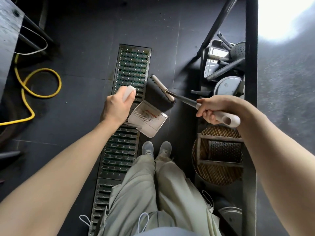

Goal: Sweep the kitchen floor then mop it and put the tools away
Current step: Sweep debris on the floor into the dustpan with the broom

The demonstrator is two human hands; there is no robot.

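The pale plastic dustpan (148,119) hangs near the picture's centre above the slotted steel floor drain (129,92); small bits of debris lie in its ribbed tray. The left hand (115,106) grips the dustpan's white handle with curled fingers. At 3 o'clock of it, the right hand (214,109) wraps a white grip of the broom (162,92), whose dark bristle head with a cream bar meets the pan's far edge. At 1 o'clock, a steel tub (216,53) holds dark-handled utensils. A yellow hose (34,84) coils at 9 o'clock.
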